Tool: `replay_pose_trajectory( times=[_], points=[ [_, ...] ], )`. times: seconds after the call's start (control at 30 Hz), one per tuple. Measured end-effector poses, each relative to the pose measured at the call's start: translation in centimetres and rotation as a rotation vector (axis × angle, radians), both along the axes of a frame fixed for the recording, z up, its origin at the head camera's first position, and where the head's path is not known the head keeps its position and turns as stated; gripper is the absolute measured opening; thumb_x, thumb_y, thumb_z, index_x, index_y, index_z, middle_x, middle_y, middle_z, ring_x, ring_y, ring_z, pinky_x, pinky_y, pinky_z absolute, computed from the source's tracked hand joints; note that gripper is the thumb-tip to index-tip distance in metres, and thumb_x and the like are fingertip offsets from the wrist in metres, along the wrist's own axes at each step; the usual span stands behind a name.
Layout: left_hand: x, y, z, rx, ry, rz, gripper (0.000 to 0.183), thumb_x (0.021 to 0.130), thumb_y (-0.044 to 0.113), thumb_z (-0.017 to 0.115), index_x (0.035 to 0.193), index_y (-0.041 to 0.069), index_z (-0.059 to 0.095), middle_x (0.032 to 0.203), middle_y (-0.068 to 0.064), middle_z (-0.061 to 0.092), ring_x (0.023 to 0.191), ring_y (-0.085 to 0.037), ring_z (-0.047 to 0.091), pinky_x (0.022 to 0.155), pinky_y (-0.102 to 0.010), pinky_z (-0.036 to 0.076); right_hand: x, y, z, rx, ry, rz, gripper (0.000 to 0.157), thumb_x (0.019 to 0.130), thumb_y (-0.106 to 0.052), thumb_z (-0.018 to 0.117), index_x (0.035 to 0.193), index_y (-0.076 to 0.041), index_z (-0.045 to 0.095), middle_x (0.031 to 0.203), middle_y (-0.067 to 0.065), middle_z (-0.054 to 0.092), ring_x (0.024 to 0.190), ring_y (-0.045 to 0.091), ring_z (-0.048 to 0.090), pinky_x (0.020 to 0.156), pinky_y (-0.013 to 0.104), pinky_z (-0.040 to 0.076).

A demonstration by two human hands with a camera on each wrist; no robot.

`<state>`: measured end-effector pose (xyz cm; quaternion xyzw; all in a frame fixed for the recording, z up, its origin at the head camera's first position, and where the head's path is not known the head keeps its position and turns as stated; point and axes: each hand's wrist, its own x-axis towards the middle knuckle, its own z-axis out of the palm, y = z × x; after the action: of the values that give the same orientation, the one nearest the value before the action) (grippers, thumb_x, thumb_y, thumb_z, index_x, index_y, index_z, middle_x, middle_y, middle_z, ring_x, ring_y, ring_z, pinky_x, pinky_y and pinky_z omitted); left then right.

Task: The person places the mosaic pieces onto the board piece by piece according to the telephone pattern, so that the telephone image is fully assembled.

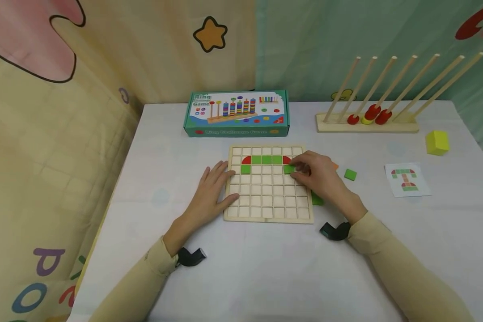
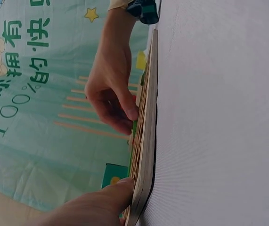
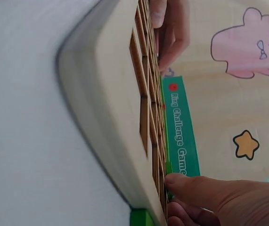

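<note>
A wooden grid board lies flat on the table, with a row of three green square tiles between two red quarter-round tiles. Below the left red piece sits another green square. My left hand rests at the board's left edge, fingers spread and thumb on the rim. My right hand pinches a green square tile between thumb and fingers, in the cell under the right red piece. In the right wrist view that green tile shows at the thumb tip.
Loose green tiles and an orange piece lie right of the board, near a pattern card. Behind stand a Ring Challenge Game box and a peg rack with red and yellow rings. A yellow block is far right.
</note>
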<state>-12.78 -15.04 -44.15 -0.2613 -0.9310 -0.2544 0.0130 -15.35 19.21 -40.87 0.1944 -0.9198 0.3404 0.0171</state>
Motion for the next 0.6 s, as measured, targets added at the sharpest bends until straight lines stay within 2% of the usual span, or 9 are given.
replay_pose_trajectory(
  times=[0.23, 0.6],
  points=[
    [0.09, 0.1, -0.26, 0.018, 0.01, -0.014, 0.064, 0.099, 0.04, 0.072, 0.15, 0.006, 0.052, 0.17, -0.016, 0.035, 0.162, -0.033, 0.022, 0.133, -0.059, 0.011, 0.39, -0.34, -0.32, -0.002, 0.025, -0.032, 0.026, 0.089, -0.008, 0.085, 0.113, -0.002, 0.076, 0.1, 0.01, 0.073, 0.086, 0.022, 0.068, 0.074, 0.038, 0.056],
    [0.3, 0.25, -0.18, 0.04, 0.038, -0.002, 0.062, 0.097, 0.036, 0.074, 0.146, 0.005, 0.054, 0.168, -0.017, 0.038, 0.161, -0.034, 0.026, 0.132, -0.058, 0.015, 0.8, -0.72, -0.51, -0.042, 0.048, -0.091, 0.025, 0.088, -0.007, 0.085, 0.111, -0.001, 0.076, 0.099, 0.012, 0.073, 0.084, 0.023, 0.069, 0.074, 0.04, 0.059]
  ],
)
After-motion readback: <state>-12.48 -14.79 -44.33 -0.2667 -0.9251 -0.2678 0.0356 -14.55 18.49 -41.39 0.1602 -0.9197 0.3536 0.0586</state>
